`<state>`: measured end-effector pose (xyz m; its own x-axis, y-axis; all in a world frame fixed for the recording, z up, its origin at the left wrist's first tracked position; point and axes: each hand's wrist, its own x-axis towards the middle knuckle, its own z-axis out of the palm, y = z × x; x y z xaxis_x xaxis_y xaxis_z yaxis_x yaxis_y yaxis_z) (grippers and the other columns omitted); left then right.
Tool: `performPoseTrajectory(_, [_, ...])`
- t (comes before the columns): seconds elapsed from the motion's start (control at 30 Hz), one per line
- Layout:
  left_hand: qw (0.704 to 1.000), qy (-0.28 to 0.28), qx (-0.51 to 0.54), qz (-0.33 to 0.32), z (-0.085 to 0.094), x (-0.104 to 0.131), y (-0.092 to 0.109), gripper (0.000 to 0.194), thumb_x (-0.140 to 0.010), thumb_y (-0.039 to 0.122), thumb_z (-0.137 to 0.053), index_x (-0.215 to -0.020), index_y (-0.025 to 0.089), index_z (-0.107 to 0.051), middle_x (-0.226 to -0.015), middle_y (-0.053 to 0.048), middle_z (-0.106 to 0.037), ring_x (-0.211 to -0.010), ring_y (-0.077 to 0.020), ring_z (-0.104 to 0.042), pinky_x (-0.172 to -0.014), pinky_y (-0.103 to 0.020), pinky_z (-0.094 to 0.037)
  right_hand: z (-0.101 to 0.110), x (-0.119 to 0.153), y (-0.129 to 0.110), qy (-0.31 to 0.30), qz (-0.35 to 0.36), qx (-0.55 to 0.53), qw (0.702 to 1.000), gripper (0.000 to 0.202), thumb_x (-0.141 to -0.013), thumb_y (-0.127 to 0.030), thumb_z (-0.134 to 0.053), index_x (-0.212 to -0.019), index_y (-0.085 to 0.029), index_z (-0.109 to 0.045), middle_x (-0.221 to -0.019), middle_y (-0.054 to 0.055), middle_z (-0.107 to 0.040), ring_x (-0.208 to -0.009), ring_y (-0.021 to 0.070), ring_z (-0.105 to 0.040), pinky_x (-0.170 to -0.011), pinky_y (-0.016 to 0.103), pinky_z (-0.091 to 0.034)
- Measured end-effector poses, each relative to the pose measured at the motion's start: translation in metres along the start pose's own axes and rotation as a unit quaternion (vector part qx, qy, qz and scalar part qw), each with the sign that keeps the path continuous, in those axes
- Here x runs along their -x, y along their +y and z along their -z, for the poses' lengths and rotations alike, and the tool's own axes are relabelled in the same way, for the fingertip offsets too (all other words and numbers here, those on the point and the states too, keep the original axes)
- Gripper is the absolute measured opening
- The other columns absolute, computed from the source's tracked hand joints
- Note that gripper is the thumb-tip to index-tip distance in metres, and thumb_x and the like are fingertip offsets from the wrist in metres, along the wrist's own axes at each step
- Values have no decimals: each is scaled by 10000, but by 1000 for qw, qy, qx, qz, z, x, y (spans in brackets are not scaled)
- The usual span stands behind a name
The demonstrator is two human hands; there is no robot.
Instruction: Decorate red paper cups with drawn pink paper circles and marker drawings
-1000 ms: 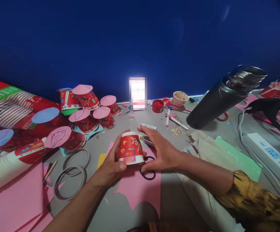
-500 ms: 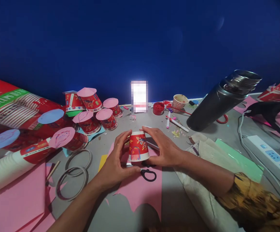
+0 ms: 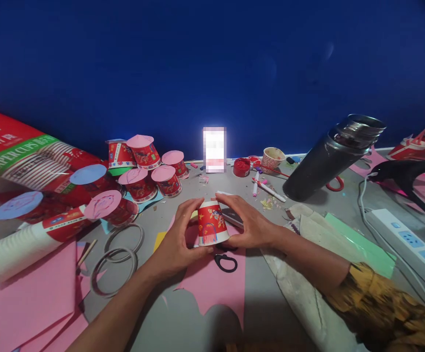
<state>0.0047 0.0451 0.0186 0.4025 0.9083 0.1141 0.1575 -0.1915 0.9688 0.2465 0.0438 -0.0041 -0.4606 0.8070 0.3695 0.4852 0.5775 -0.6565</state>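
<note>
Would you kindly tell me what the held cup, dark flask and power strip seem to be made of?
Cup: probably paper, smooth, with bright print. Flask: likely metal; its neck shines like a mirror, while the dark satin body may be coated. Power strip: apparently plastic, smooth and white.

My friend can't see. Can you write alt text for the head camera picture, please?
A person's left hand and right hand hold an upside-down red paper cup above pink paper on a grey table. Red cups with pink or blue paper tops sit at the left; a dark bottle stands at the right, before a blue backdrop.
</note>
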Motion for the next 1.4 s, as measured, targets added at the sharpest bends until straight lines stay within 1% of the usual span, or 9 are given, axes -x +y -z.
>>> performPoseTrajectory(0.23, [1000, 11, 25, 13, 2, -1, -2, 863, -626, 215, -923, -1415, 301, -584, -1500, -106, -494, -1338, -363, -571, -1156, -530, -471, 5, 1, 0, -18, -36, -13, 999, 1053, -740, -419, -883, -1616, -252, -323, -1550, 168, -523, -1393, 332, -543, -1142, 500, -453])
performPoseTrajectory(0.33, [997, 55, -56, -21, 4, -3, -11, 878, -650, 231, -899, -1442, 308, -528, -1507, -93, -480, -1382, -348, -519, -1151, -503, -474, 7, -2, -6, -20, -99, 117, 988, 763, -829, -391, -827, -1488, -195, -496, -1306, 158, -684, -1200, 323, -644, -1011, 468, -514])
performPoseTrajectory(0.43, [988, 103, -105, -45, 6, -5, -16, 847, -674, 239, -867, -1438, 294, -504, -1499, -102, -466, -1415, -355, -465, -1168, -518, -447, 11, -6, -14, -66, -204, 229, 950, 435, -891, -383, -777, -1243, -163, -648, -1089, 128, -739, -1030, 306, -687, -862, 397, -513])
performPoseTrajectory(0.67, [981, 176, -74, -30, 4, -6, -12, 798, -666, 277, -894, -1380, 288, -538, -1414, -92, -487, -1373, -342, -477, -1118, -483, -474, 14, -11, -20, -161, -252, 296, 907, 92, -975, -267, -639, -948, -185, -668, -1010, 110, -755, -941, 270, -696, -702, 320, -416])
performPoseTrajectory(0.8, [977, 197, -65, -41, 4, -8, -16, 776, -642, 191, -854, -1355, 291, -562, -1407, -83, -495, -1378, -337, -464, -1150, -493, -441, 14, -10, -21, -94, -264, 260, 924, 121, -977, -299, -613, -934, -199, -668, -896, 79, -760, -819, 243, -694, -659, 308, -405])
performPoseTrajectory(0.93, [979, 189, -68, -47, 4, -8, -19, 769, -653, 163, -810, -1367, 281, -549, -1413, -92, -491, -1376, -334, -465, -1144, -502, -449, 17, -5, -26, 80, -222, 82, 968, 163, -943, -314, -589, -1047, -233, -686, -835, 10, -743, -720, 193, -667, -625, 279, -439])
performPoseTrajectory(1.03, [978, 186, -75, -55, 4, -8, -19, 770, -650, 158, -802, -1367, 274, -546, -1418, -106, -480, -1387, -346, -455, -1123, -510, -467, 21, 0, -32, 188, -179, -36, 965, 135, -904, -308, -644, -981, -229, -722, -889, 13, -742, -740, 174, -664, -659, 267, -495])
performPoseTrajectory(1.23, [976, 191, -70, -80, 1, -8, -17, 759, -637, 156, -844, -1336, 300, -585, -1400, -91, -507, -1395, -366, -453, -1199, -541, -381, 15, 7, -43, 212, -177, -189, 942, 138, -882, -331, -743, -967, -223, -753, -861, 22, -735, -641, 143, -639, -571, 245, -494])
performPoseTrajectory(1.4, [977, 174, -89, -90, -5, -5, -14, 747, -681, 293, -891, -1351, 264, -564, -1360, -124, -511, -1349, -369, -491, -1158, -544, -424, 8, 9, -53, 228, -88, -66, 967, 74, -915, -295, -710, -873, -238, -689, -808, 17, -721, -687, 172, -685, -618, 272, -541])
